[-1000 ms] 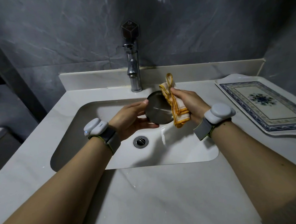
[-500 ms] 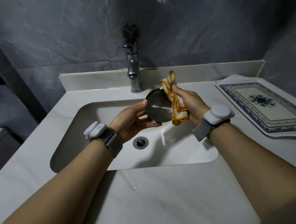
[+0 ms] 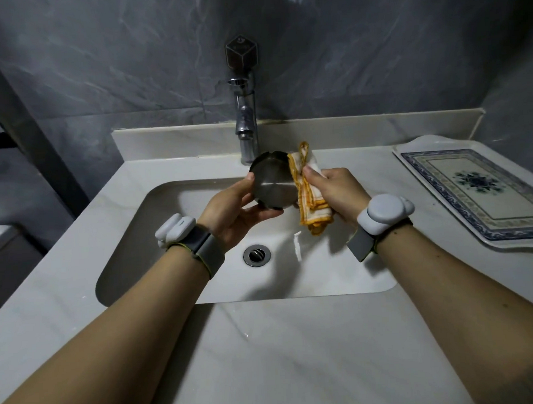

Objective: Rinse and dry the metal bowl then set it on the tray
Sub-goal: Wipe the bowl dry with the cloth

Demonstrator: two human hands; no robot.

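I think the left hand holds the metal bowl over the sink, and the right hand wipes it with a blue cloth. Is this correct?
Not quite: in the head view the cloth is white with orange-yellow borders, not blue. The rest stands: the left hand holds the metal bowl over the sink, and the right hand wipes it.

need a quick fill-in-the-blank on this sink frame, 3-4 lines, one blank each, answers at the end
1. The left hand holds the metal ____ above the sink.
2. The right hand presses a ____ against the bowl.
3. The tray sits on the counter to the ____ of the sink.
4. The faucet stands ____ the bowl, against the wall.

Answers: bowl; cloth; right; behind
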